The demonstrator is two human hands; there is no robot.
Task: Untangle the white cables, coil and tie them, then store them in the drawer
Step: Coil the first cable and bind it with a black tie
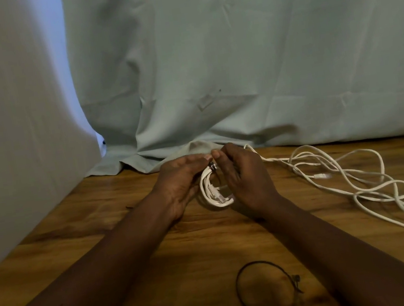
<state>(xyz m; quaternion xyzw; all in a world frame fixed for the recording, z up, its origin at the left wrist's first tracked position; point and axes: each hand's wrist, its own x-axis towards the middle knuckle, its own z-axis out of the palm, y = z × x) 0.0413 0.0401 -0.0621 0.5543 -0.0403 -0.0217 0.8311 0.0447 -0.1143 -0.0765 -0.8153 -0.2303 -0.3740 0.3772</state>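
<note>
A small coil of white cable [212, 193] with a clear plug at its middle sits between my two hands above the wooden table [120, 245]. My left hand [178, 185] cups the coil's left side. My right hand [243, 180] grips its right side, fingertips pinching a dark tie wrapped around the top of the coil. A loose tangle of white cables [358, 181] sprawls over the table to the right, one strand running back toward my right hand. No drawer is in view.
A thin black tie loop [267, 290] lies on the table near the front, between my forearms. A pale green cloth [235, 68] hangs behind the table and a whitish curtain [7, 130] closes the left side.
</note>
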